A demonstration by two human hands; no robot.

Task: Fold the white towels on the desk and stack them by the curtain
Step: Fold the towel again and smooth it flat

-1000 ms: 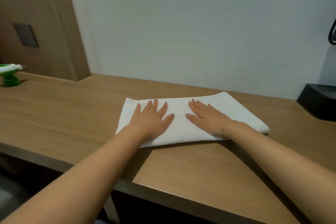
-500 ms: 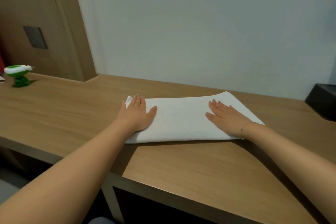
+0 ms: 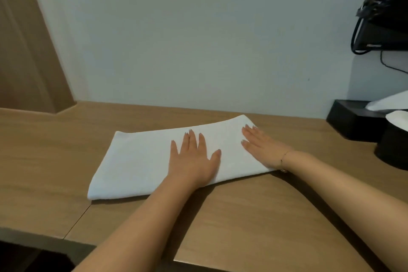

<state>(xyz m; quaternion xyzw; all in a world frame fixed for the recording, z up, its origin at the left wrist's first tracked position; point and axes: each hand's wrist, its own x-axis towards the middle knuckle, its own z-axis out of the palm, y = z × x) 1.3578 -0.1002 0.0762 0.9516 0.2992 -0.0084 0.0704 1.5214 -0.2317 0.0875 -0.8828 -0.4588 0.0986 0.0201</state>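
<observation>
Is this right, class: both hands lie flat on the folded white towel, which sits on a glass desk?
One detail is wrong: the desk is wooden, not glass, as the head view shows. The left hand and right hand do lie flat on the folded white towel.

A white towel (image 3: 141, 165), folded into a long rectangle, lies flat on the wooden surface (image 3: 254, 223) near the pale wall. The left hand (image 3: 194, 161) presses palm-down on its middle with fingers spread; the right hand (image 3: 262, 150) lies flat on its right end, a thin bracelet (image 3: 283, 159) at the wrist. A black box (image 3: 353, 121) stands at the far right.
</observation>
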